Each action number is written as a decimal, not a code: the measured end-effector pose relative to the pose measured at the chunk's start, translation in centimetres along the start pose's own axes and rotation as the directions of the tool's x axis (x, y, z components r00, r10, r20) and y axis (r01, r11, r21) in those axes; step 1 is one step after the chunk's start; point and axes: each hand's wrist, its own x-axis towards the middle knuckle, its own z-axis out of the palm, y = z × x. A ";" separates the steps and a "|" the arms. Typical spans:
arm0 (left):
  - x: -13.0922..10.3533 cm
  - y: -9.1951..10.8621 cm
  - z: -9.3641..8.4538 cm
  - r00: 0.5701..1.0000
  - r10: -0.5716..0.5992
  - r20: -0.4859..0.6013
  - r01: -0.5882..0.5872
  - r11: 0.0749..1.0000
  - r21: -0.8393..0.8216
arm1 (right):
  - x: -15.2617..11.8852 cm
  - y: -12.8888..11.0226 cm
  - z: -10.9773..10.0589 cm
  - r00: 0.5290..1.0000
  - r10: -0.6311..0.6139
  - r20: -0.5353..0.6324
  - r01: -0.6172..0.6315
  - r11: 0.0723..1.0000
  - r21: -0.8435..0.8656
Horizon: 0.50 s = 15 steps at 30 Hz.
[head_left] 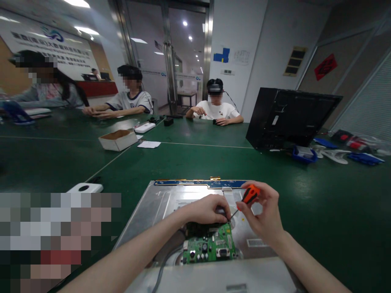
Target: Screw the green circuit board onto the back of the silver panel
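My right hand (pixel 265 211) is closed around the orange and black handle of a screwdriver (pixel 251 195). Its thin shaft slants down and left to the upper corner of a green circuit board (pixel 210 248). Beside the tip, my left hand (pixel 209 209) rests over the board's upper edge with its fingers curled together; what they pinch, if anything, is too small to make out. The board sits on the silver metal back of a display panel (pixel 171 199). Along the panel's far edge runs a narrow blue circuit strip (pixel 189 184). A grey cable (pixel 165 260) loops left of the board.
A black monitor (pixel 290 118) stands at the right, near a blue tray (pixel 304 154) of parts. Across the green table (pixel 195 158) are a small open box (pixel 118 140), a paper (pixel 149 144) and several seated people. A white device (pixel 87 188) lies left of the panel.
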 end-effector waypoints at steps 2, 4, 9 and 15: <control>0.0 0.0 0.0 1.000 0.002 0.001 -0.002 1.000 -0.002 | 0.0 0.1 0.0 1.000 -0.003 -0.021 0.003 1.000 0.010; 0.0 -0.1 0.0 1.000 0.006 0.007 -0.006 1.000 -0.003 | 0.2 0.1 0.0 1.000 -0.007 -0.011 0.007 1.000 0.007; 0.1 -0.4 0.0 1.000 0.008 0.014 -0.009 1.000 0.006 | 0.6 -0.2 -0.1 0.998 -0.023 0.059 0.023 1.000 0.002; 0.1 -0.4 0.0 1.000 0.005 0.011 -0.005 1.000 0.010 | 0.8 -0.7 -0.4 0.995 -0.019 0.101 0.024 0.999 -0.042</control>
